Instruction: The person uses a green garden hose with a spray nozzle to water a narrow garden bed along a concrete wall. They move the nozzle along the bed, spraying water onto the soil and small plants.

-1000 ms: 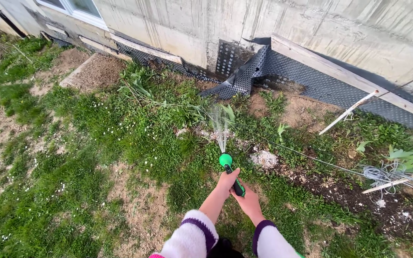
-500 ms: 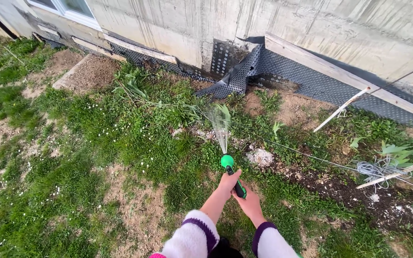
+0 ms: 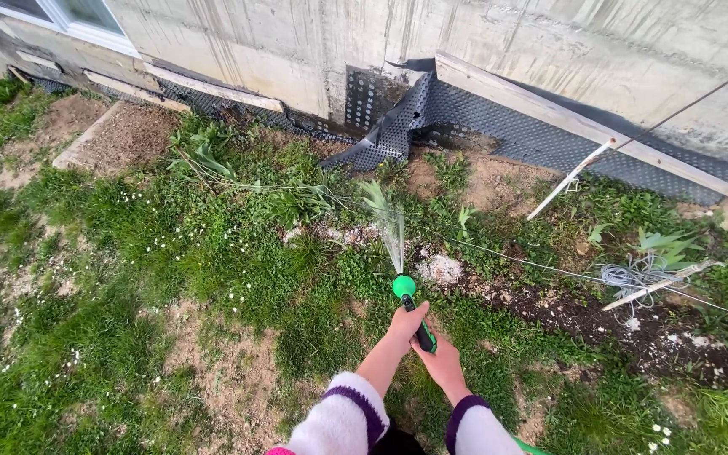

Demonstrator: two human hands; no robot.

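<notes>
Grip: left hand, right hand | one spray nozzle | two hands

1. No packages anywhere on the grass or along the foot of the wall.
2. No labels, signs or screens in view either, only bare ground, plants and building materials.

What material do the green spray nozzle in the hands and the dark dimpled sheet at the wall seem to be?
The green spray nozzle with a black grip looks like moulded plastic: its colour is bright and even, with a smooth, slightly glossy surface. The dark dimpled sheet along the wall foot is probably flexible plastic membrane: it has regular studs and one bent, folded corner.
</notes>
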